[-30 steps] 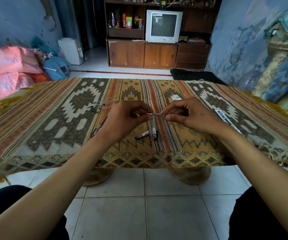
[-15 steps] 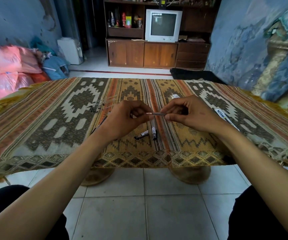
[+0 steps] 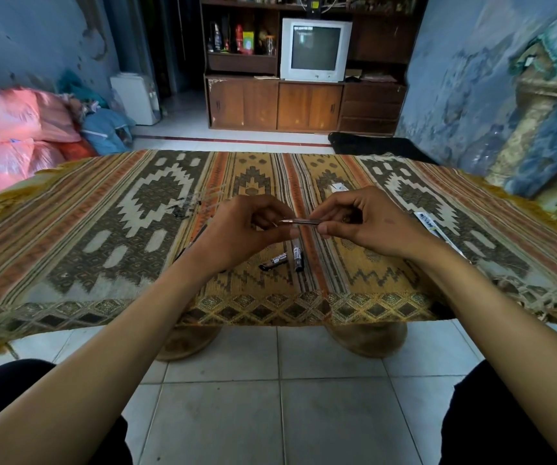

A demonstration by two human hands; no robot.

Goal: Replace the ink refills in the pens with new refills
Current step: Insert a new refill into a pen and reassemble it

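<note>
Two bare hands meet above the middle of a low counter (image 3: 69, 250) draped in a woven cloth patterned in orange, brown and cream. The right hand (image 3: 367, 226) pinches a thin dark ink refill with a fine metal tip (image 3: 300, 222) between thumb and forefinger, its other fingers curled; the refill lies level, its tip pointing toward the left hand. The left hand (image 3: 240, 234) has its fingers curled inward, thumb and fingertips just at the refill's tip; whether they touch the tip, or hold anything of their own, cannot be told.

Directly below the two hands, on the cloth, lie two short black pen pieces with white labels: one (image 3: 274, 261) tilted, nearer the left hand, the other (image 3: 297, 257) running almost straight away from the viewer, just beside it. Beyond the left hand, toward the counter's far side, a cluster of small dark parts and thin clear tubes (image 3: 190, 204) rests on the cloth. Outward of the right hand, near the counter's right edge, lies a flat white packet with blue print (image 3: 433, 226); a small white scrap (image 3: 339, 187) lies just past that hand's knuckles. Part of a dark slender object shows under the left wrist, too hidden to identify.
</note>
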